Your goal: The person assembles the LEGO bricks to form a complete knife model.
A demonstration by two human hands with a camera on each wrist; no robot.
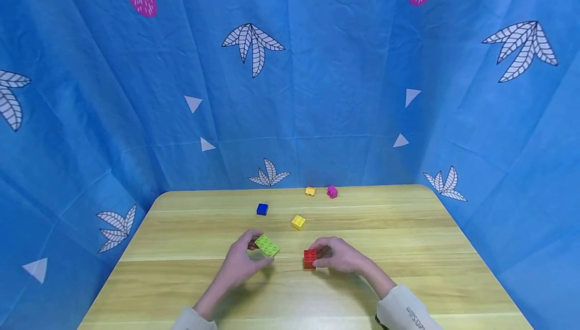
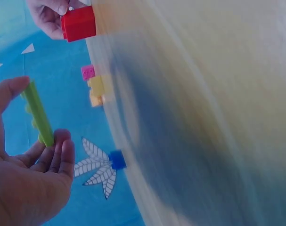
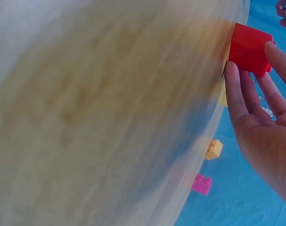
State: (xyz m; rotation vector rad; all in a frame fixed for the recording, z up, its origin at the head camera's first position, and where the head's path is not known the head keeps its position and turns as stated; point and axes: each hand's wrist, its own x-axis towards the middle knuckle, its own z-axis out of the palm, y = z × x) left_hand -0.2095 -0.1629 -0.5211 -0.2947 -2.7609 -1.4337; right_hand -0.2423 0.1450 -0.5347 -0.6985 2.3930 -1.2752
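Note:
My left hand [image 1: 239, 261] pinches a thin, light green toy brick [image 1: 267, 245] between thumb and fingertips, holding it above the table. In the left wrist view the green brick [image 2: 39, 114] appears edge-on, its studs facing away from the palm side. A short way to the right, my right hand [image 1: 341, 255] grips a taller red toy brick [image 1: 310, 259], studs up. In the right wrist view the thumb lies against the studded end of the red brick [image 3: 249, 49], with fingers along its side; its base appears to stand on the table. A gap separates the two bricks.
Farther back on the wooden table [image 1: 190, 239] lie a blue brick [image 1: 262, 209] and a yellow brick [image 1: 298, 222]. Near the far edge are a small orange-yellow brick [image 1: 310, 191] and a magenta brick [image 1: 333, 192]. A blue patterned curtain [image 1: 335, 93] surrounds the table's back and sides.

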